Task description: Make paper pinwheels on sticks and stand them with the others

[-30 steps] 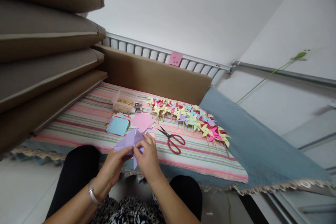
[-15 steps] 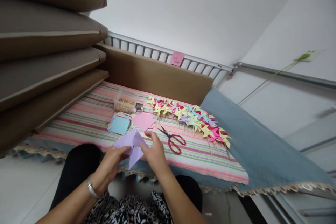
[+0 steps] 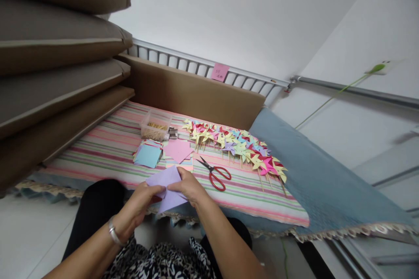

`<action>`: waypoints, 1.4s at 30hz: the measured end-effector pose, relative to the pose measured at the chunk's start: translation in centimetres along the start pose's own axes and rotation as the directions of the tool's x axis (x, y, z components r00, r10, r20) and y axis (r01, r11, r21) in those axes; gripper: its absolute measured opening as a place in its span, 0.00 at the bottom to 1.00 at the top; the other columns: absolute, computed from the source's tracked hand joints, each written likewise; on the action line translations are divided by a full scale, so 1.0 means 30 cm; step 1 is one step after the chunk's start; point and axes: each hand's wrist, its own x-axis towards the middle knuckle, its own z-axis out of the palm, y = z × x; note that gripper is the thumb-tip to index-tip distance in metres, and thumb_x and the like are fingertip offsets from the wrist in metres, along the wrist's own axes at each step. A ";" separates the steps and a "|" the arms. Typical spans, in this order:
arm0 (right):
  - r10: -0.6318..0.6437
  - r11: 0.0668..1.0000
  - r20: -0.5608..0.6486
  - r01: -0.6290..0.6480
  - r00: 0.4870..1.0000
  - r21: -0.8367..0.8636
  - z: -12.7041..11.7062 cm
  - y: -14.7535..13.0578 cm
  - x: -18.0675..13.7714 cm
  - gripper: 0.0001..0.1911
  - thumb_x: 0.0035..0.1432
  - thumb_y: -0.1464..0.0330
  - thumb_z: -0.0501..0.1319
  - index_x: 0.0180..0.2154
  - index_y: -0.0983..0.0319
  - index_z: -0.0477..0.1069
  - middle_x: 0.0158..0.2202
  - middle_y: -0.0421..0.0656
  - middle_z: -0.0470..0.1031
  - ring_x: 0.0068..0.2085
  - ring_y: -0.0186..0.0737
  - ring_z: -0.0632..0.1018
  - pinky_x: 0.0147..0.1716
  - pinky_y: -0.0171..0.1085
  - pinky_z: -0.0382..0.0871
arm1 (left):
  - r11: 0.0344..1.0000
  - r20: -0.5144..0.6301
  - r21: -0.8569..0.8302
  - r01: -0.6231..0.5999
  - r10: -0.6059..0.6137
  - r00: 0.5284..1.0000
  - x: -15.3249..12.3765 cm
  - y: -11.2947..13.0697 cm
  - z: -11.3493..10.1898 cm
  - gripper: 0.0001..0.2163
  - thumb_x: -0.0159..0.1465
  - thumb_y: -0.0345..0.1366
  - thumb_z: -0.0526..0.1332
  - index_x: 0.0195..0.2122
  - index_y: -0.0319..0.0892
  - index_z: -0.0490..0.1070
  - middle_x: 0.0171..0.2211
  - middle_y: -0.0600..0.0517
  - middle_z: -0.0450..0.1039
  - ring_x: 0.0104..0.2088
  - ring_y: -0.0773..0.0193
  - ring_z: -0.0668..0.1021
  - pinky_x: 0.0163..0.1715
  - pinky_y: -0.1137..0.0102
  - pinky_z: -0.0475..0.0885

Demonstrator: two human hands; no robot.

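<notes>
A lilac sheet of paper point(image 3: 168, 177) is held between my hands over the cloth's front edge, its cut corners partly separate. My left hand point(image 3: 143, 200) pinches its left side, thumb on top near the centre. My right hand point(image 3: 190, 186) grips the right side, with the thumb pressing a flap toward the middle. Just right of my right hand lie red-handled scissors point(image 3: 216, 172), blades apart. Beyond the lilac sheet are a pink paper stack point(image 3: 178, 150) and a stack with light blue on top point(image 3: 148, 155).
Many finished paper pinwheels point(image 3: 240, 148) on sticks lie in rows to the right. A clear plastic box point(image 3: 155, 126) of small sticks stands at the back left. Brown cushions point(image 3: 65, 52) are piled at left. A striped cloth point(image 3: 104, 148) covers the blue bedspread point(image 3: 294, 157).
My right hand has moved inward and folded a right-hand flap of the lilac paper toward its centre. My left hand keeps its pinch, almost still.
</notes>
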 end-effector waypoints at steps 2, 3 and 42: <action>0.005 1.000 -0.022 -0.005 1.000 -0.009 0.001 0.001 -0.002 0.19 0.33 0.76 0.64 0.34 0.62 0.71 0.26 0.35 0.73 0.26 0.36 0.72 0.25 0.32 0.64 | 1.000 0.026 -0.008 -0.001 0.001 1.000 -0.005 0.001 0.002 0.12 0.45 0.31 0.67 0.33 0.36 0.77 0.28 0.48 0.79 0.27 0.60 0.77 0.30 0.68 0.70; 0.005 1.000 -0.032 -0.005 0.999 -0.007 0.000 0.002 -0.004 0.19 0.33 0.75 0.64 0.35 0.62 0.70 0.26 0.35 0.74 0.26 0.36 0.72 0.26 0.32 0.64 | 1.000 0.047 -0.018 -0.002 0.003 0.999 -0.009 0.002 0.005 0.12 0.46 0.32 0.67 0.34 0.37 0.77 0.28 0.48 0.79 0.28 0.60 0.77 0.31 0.68 0.70; -0.515 0.643 0.073 0.442 0.854 -0.626 -0.049 0.068 -0.147 0.07 0.50 0.73 0.65 0.31 0.56 0.78 0.62 0.43 0.58 0.64 0.48 0.55 0.59 0.51 0.52 | 1.000 -0.045 0.001 -0.025 0.025 0.999 0.009 0.008 0.003 0.09 0.41 0.33 0.68 0.25 0.38 0.73 0.19 0.55 0.73 0.19 0.67 0.70 0.22 0.72 0.62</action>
